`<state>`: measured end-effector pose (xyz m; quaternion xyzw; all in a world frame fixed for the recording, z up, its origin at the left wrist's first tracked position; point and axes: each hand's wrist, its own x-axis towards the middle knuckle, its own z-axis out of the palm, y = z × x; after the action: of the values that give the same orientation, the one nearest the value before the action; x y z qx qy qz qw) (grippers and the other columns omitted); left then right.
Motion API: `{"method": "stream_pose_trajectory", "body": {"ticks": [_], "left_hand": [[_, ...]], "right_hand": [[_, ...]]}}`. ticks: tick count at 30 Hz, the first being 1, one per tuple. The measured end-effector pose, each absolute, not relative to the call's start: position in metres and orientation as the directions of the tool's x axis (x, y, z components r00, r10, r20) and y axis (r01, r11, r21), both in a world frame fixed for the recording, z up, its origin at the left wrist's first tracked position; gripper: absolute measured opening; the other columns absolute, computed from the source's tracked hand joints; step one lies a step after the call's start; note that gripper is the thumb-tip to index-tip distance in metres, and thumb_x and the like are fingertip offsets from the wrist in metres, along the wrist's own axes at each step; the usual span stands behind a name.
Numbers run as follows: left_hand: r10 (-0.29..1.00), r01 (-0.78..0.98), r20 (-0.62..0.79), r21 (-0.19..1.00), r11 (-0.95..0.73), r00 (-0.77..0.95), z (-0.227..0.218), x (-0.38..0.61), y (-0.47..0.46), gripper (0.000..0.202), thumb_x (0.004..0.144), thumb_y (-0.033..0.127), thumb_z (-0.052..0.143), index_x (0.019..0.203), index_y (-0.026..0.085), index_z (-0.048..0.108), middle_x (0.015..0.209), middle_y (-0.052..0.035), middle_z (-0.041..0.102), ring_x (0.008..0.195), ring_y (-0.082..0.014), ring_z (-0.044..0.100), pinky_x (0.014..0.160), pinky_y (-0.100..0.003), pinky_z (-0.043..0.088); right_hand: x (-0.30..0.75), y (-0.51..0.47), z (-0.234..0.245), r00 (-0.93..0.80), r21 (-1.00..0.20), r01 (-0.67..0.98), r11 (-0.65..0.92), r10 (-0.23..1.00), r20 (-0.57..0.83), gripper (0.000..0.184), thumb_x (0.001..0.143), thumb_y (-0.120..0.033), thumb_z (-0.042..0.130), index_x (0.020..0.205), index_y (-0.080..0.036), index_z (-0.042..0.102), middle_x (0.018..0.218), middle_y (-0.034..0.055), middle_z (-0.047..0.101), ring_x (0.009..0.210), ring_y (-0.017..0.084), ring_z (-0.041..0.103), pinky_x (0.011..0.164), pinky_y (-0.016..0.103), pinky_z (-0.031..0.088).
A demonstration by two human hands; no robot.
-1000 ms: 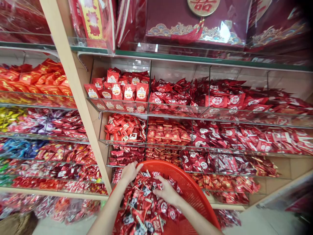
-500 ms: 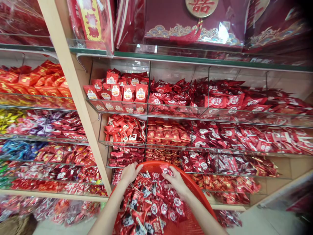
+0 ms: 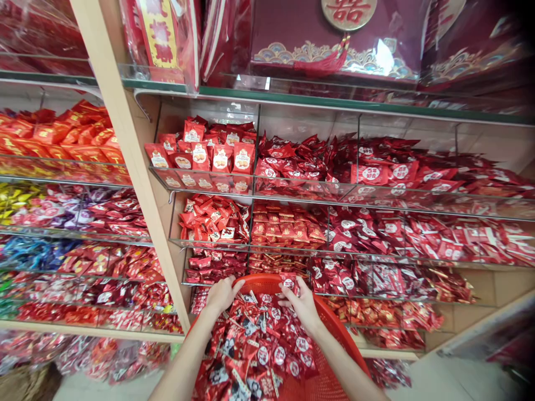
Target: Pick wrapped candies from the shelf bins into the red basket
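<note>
A red-orange plastic basket (image 3: 340, 326) holds a heap of small wrapped candies (image 3: 251, 356), red with white round labels or black-and-white prints. My left hand (image 3: 222, 295) is closed on the basket's rim at its far left side. My right hand (image 3: 301, 303) is over the basket's far right part, its fingers pinching a red candy packet (image 3: 288, 282) with a white label. That packet stands upright near the rim, above the heap. Other red packets lie just under my right hand.
Glass-fronted shelves (image 3: 292, 195) with many red packets rise right behind the basket. A slanted wooden post (image 3: 137, 161) divides them from shelves of coloured sweets (image 3: 79, 206) at left. Large purple gift bags (image 3: 334, 50) sit on top. Plastic bags (image 3: 112, 356) lie on the floor.
My right hand has lifted the candy packet slightly, turning its label more toward me. My left hand stays on the rim. The view has shifted a little.
</note>
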<state>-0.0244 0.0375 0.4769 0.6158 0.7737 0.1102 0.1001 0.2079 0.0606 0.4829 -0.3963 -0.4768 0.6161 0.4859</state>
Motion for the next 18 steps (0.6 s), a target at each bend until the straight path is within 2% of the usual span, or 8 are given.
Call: {"method": "stream_pose_trajectory", "body": {"ticks": [6,10,13,18], "left_hand": [[0.978,0.936,-0.014,0.287,0.204,-0.209,0.479,-0.024,0.037,0.056,0.083,0.062,0.019,0.093,0.022,0.056,0.086,-0.0084,0.069,0.083,-0.0224,0.064,0.066,-0.028,0.043],[0.977,0.935,-0.012,0.290,0.206,-0.212,0.481,-0.024,0.036,0.054,0.083,0.061,0.020,0.092,0.022,0.056,0.087,-0.0079,0.069,0.084,-0.0226,0.064,0.066,-0.028,0.043],[0.976,0.932,-0.023,0.291,0.214,-0.217,0.483,-0.023,0.035,0.054,0.083,0.061,0.021,0.093,0.021,0.056,0.088,-0.0080,0.069,0.085,-0.0226,0.064,0.067,-0.027,0.043],[0.977,0.938,-0.019,0.277,0.209,-0.212,0.485,-0.022,0.035,0.054,0.084,0.060,0.020,0.093,0.021,0.056,0.087,-0.0082,0.069,0.085,-0.0221,0.064,0.068,-0.027,0.043]], "right_hand": [[0.207,0.063,0.462,-0.230,-0.977,-0.139,-0.158,0.965,-0.124,0.053,0.061,-0.044,0.069,0.102,-0.022,0.044,0.081,-0.0013,0.057,0.067,0.014,0.061,0.053,0.028,0.055],[0.208,0.061,0.462,-0.207,-0.979,-0.094,-0.180,0.966,-0.158,0.058,0.062,-0.045,0.068,0.108,-0.022,0.041,0.084,0.0012,0.056,0.070,0.016,0.061,0.045,0.023,0.052],[0.210,0.060,0.471,-0.188,-0.986,-0.082,-0.144,0.974,-0.127,0.058,0.064,-0.045,0.066,0.110,-0.021,0.039,0.081,0.0011,0.056,0.064,0.014,0.059,0.041,0.020,0.049],[0.213,0.058,0.485,-0.235,-0.999,-0.041,-0.030,0.972,-0.020,0.044,0.070,-0.045,0.059,0.104,-0.021,0.044,0.062,-0.0043,0.052,0.046,0.009,0.049,0.036,0.018,0.040]]}}
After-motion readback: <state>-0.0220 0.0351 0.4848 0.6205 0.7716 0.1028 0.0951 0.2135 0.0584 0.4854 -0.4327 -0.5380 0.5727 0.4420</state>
